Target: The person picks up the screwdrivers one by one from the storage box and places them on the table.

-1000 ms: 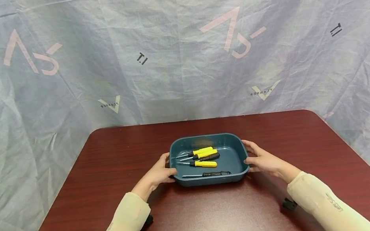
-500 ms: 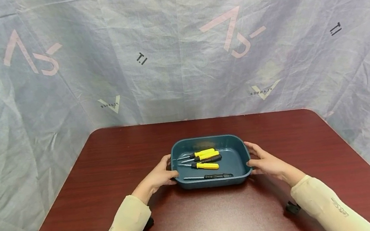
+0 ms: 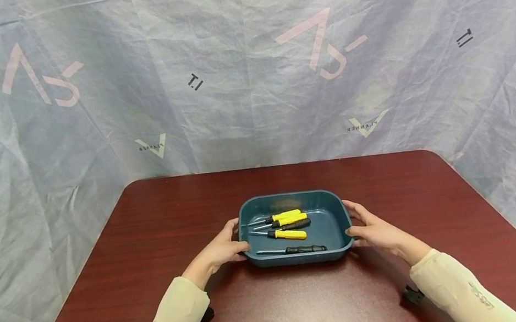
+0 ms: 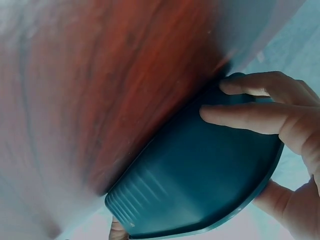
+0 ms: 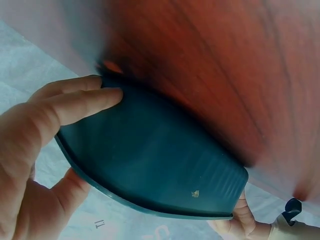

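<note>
High head view, forward-down; 2 close wrist views of the same bin (image 3: 298,259)

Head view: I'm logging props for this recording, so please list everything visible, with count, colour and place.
Tray: one, blue-green, held between the hands.
Yellow-handled screwdrivers: three, yellow handles with black collars, lying in the tray, two of them close together.
Dark-handled screwdrivers: two, dark handles, one beside the yellow group, one along the tray's near side.
Table: one, dark red wood grain, under the tray.
Sheeting: pieces uncertain, pale grey with pink, yellowish and black print, behind and beside the table.
Small devices: two, black, one by each wrist.
Sleeves: two, cream, on the forearms.
Left hand: one, bare, gripping the tray's left end.
Right hand: one, bare, gripping its right end.
</note>
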`<control>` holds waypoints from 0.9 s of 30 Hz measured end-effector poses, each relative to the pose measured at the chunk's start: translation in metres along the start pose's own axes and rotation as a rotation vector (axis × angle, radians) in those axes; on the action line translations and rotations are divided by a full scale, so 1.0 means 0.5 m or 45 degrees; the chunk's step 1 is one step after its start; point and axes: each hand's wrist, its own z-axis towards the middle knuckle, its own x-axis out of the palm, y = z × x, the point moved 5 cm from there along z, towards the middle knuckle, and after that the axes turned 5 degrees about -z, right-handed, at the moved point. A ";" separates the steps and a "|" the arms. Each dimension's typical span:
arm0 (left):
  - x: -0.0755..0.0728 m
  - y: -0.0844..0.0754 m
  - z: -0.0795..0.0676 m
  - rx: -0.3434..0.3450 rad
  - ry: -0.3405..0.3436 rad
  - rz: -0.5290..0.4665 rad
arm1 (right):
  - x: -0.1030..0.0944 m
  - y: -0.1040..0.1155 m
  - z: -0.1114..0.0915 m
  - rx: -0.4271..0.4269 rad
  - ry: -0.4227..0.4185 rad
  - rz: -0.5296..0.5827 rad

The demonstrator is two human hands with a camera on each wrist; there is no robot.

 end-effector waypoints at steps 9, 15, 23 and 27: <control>0.007 -0.002 -0.012 0.028 0.041 0.008 | 0.001 -0.004 -0.008 0.006 -0.014 -0.005; 0.015 -0.005 -0.024 0.058 0.080 0.022 | 0.004 -0.003 -0.018 -0.001 -0.003 -0.003; 0.020 0.000 -0.030 0.061 0.101 0.004 | 0.005 -0.004 -0.031 0.004 0.002 -0.045; 0.022 0.002 -0.033 0.063 0.107 0.002 | 0.009 -0.006 -0.033 0.015 -0.009 -0.039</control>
